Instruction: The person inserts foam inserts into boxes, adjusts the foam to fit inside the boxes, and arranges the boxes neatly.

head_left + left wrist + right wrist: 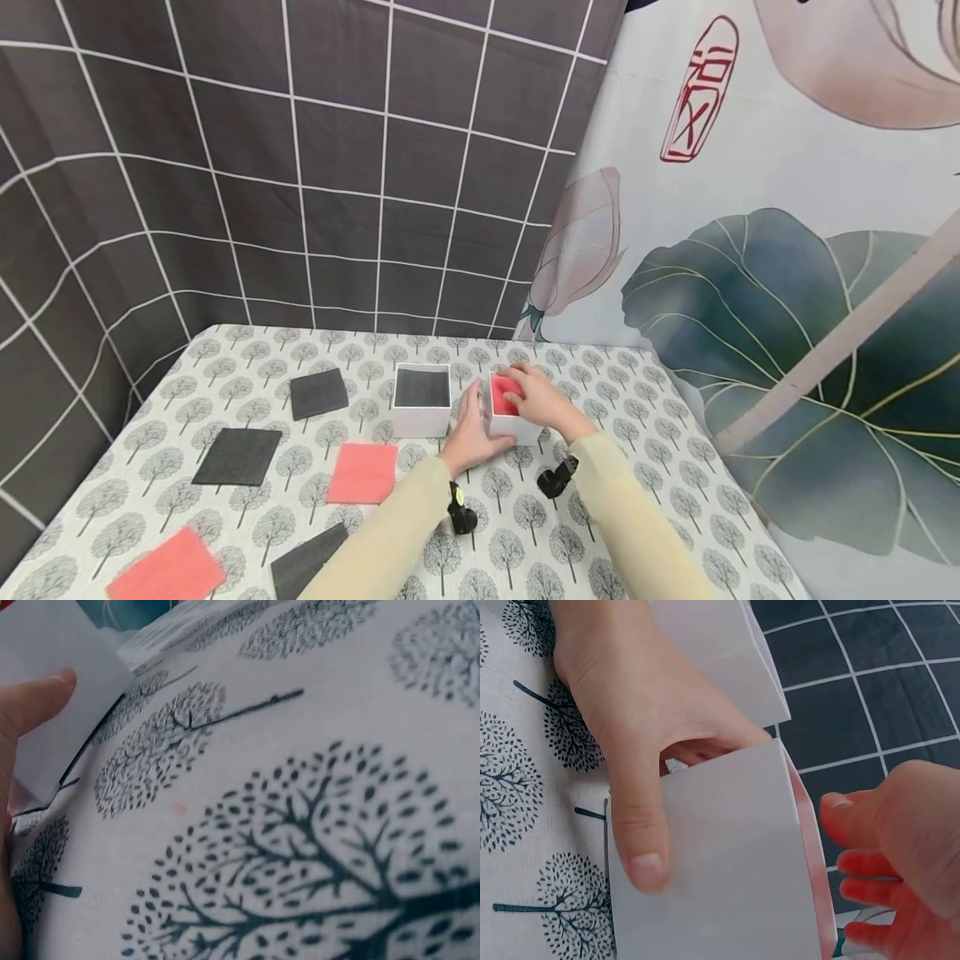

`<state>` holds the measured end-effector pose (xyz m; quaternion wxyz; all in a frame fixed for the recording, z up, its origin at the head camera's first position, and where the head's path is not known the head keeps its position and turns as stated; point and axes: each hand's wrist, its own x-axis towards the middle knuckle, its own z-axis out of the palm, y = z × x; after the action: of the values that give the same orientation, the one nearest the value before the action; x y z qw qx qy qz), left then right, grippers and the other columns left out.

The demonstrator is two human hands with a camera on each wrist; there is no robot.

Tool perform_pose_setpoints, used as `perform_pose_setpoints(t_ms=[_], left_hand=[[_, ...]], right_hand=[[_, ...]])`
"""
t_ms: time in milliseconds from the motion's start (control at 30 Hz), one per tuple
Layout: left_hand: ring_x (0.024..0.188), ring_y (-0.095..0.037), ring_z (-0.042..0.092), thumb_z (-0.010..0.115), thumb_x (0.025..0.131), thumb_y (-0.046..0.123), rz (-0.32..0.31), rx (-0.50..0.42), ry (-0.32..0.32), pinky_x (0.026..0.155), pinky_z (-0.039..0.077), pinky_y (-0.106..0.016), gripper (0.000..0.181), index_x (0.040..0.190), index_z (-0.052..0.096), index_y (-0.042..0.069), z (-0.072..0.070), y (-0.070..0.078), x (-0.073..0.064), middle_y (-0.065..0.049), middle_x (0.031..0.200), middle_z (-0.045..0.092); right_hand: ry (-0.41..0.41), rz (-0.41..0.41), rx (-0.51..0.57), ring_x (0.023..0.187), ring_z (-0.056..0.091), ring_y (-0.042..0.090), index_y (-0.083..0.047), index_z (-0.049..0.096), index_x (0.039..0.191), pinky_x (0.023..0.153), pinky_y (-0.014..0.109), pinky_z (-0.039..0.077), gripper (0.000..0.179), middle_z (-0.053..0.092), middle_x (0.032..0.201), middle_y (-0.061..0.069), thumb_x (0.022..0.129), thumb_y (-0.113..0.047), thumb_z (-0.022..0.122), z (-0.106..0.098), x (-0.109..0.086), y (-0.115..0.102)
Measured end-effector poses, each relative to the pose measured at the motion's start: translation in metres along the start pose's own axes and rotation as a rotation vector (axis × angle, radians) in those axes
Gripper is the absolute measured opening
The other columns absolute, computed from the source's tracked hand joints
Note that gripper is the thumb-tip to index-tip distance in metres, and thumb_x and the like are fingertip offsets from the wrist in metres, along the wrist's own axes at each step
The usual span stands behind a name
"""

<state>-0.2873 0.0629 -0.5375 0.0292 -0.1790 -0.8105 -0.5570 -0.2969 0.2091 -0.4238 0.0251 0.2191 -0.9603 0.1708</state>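
Note:
Two white open-topped boxes stand side by side in the head view. My left hand holds the right-hand box, with the thumb across its front face and the fingers along its left side. Inside this box lies a red cloth square. Over the box's opening, my right hand reaches down at the red square with loosely bent fingers. In the right wrist view those fingers hang beside the box's open edge. The other box contains a black cloth square.
Flat on the tree-print tablecloth to the left lie several loose squares, black and red among them. A dark grid-pattern curtain hangs behind the table, and a floral curtain on the right.

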Motion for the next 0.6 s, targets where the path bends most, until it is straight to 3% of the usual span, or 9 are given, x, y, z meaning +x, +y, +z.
perform_pose_setpoints(t_ms=[267, 433, 600], left_hand=[[0.134, -0.039, 0.021, 0.082, 0.062, 0.047, 0.011, 0.045, 0.04, 0.101, 0.031, -0.057, 0.126, 0.148, -0.005, 0.018, -0.001, 0.012, 0.0, -0.018, 0.152, 0.002], [0.133, -0.039, 0.022, 0.084, 0.063, 0.038, 0.018, 0.018, 0.041, 0.102, 0.029, -0.057, 0.123, 0.148, -0.003, 0.016, -0.003, 0.023, -0.002, -0.018, 0.151, 0.003], [0.132, -0.037, 0.025, 0.085, 0.064, 0.033, 0.003, -0.02, 0.028, 0.102, 0.03, -0.056, 0.123, 0.149, -0.003, 0.02, -0.006, 0.037, -0.008, -0.014, 0.152, 0.003]], right_hand=[[0.103, 0.002, 0.21, 0.122, 0.041, 0.036, -0.014, 0.032, 0.144, 0.095, 0.057, 0.039, 0.07, 0.033, 0.142, 0.016, 0.085, -0.028, 0.067, -0.001, -0.01, 0.012], [0.169, -0.015, 0.325, 0.131, 0.029, 0.036, -0.011, 0.026, 0.146, 0.101, 0.061, 0.028, 0.085, 0.029, 0.146, 0.018, 0.078, -0.034, 0.073, -0.002, -0.019, 0.015], [0.205, 0.023, 0.422, 0.135, 0.023, 0.034, -0.016, 0.019, 0.148, 0.103, 0.061, 0.023, 0.097, 0.021, 0.15, 0.014, 0.073, -0.032, 0.078, 0.005, -0.026, 0.026]])
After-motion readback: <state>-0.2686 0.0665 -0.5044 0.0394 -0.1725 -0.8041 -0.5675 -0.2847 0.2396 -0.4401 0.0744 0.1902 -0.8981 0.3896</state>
